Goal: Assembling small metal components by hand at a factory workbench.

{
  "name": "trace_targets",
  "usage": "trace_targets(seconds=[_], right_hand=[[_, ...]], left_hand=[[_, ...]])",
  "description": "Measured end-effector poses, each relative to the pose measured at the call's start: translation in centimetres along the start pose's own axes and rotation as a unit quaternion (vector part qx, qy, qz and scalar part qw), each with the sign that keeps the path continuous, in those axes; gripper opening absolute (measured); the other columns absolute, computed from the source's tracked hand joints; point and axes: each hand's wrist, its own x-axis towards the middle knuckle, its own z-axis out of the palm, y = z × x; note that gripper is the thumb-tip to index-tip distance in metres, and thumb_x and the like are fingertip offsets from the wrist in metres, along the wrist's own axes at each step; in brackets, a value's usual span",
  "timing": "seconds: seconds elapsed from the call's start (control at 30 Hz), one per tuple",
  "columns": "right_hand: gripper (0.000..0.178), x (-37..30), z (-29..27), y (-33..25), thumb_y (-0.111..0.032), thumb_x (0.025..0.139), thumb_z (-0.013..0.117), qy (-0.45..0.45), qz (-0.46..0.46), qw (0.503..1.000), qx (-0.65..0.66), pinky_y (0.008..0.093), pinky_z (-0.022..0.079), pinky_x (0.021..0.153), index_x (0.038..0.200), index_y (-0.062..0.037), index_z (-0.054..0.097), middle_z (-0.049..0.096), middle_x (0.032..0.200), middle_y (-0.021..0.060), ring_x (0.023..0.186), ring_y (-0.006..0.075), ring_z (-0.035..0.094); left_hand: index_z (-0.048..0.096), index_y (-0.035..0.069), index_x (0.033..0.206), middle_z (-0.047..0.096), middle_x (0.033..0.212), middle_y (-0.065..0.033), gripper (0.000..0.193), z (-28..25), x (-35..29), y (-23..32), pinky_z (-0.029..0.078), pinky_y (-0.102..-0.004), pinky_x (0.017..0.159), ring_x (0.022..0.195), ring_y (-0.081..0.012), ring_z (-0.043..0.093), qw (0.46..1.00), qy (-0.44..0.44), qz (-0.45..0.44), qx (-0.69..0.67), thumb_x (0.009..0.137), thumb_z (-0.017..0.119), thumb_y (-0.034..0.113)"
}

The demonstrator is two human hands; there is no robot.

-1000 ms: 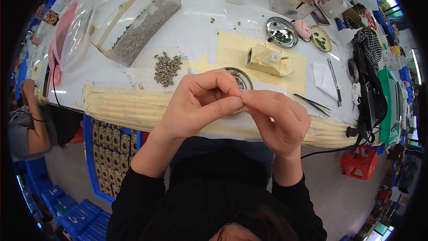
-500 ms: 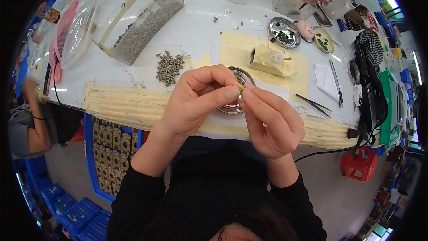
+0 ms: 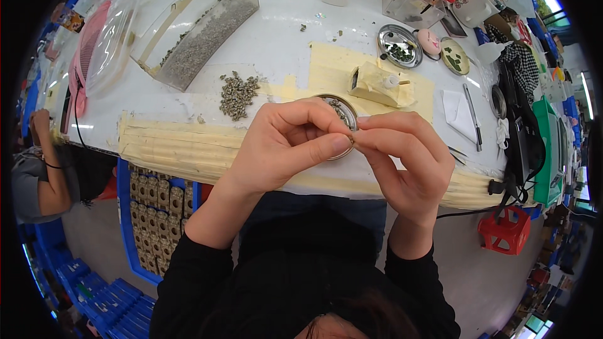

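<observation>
Hands (image 3: pixel 273 144) (image 3: pixel 411 160) close together, tiny piece (image 3: pixel 352 139) between their fingertips.

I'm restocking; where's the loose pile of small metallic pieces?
In the head view, the pile lies left of centre, between the clear bin and the left hand.

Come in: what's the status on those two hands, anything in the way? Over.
Left hand pinching tiny piece, mostly hidden. Right hand close against it, grip unclear. Left hand partly blocks dish.
</observation>
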Motion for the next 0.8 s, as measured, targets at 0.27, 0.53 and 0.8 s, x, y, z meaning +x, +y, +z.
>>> trace_targets(seconds=[0.27, 0.53, 0.8], right_hand=[[0.022, -2.2, 4.8, -0.8, 0.009, 0.076, 0.076, 0.158, 0.056, 0.986, 0.020, 0.0285, 0.058, 0.070, 0.096, 0.0011, 0.073, 0.073, 0.089, 0.0135, 0.077, 0.0255, 0.072], [0.017, -2.4, 4.5, -2.3, -0.003, 0.098, 0.061, 0.121, 0.315, 0.839, 0.426, 0.0300, 0.056, 0.087, 0.112, 0.0045, 0.066, 0.070, 0.105, 0.0113, 0.097, 0.0163, 0.068], [0.013, -2.6, 3.4, -1.0, -0.004, 0.098, 0.063, 0.103, 0.312, 0.823, 0.463, 0.0292, 0.055, 0.085, 0.108, 0.0039, 0.063, 0.068, 0.101, 0.0081, 0.094, 0.0138, 0.066]], left_hand=[[0.070, -0.004, 0.100, 0.064, 0.099, -0.0077, 0.009, 0.1, 0.1, -0.4, 0.050, -0.0249, 0.076, 0.089, -0.0117, 0.062, 0.984, 0.055, 0.133, 0.101, 0.091, 0.069, -0.003], [0.074, 0.002, 0.101, 0.064, 0.093, -0.0060, 0.022, 0.4, 0.2, -0.2, 0.047, -0.0262, 0.071, 0.082, -0.0151, 0.060, 0.854, 0.114, 0.315, 0.399, 0.080, 0.075, -0.005], [0.073, 0.003, 0.096, 0.063, 0.089, -0.0052, 0.023, 0.8, 0.6, -0.3, 0.044, -0.0312, 0.071, 0.081, -0.0201, 0.057, 0.763, 0.091, 0.380, 0.515, 0.076, 0.078, -0.004]])
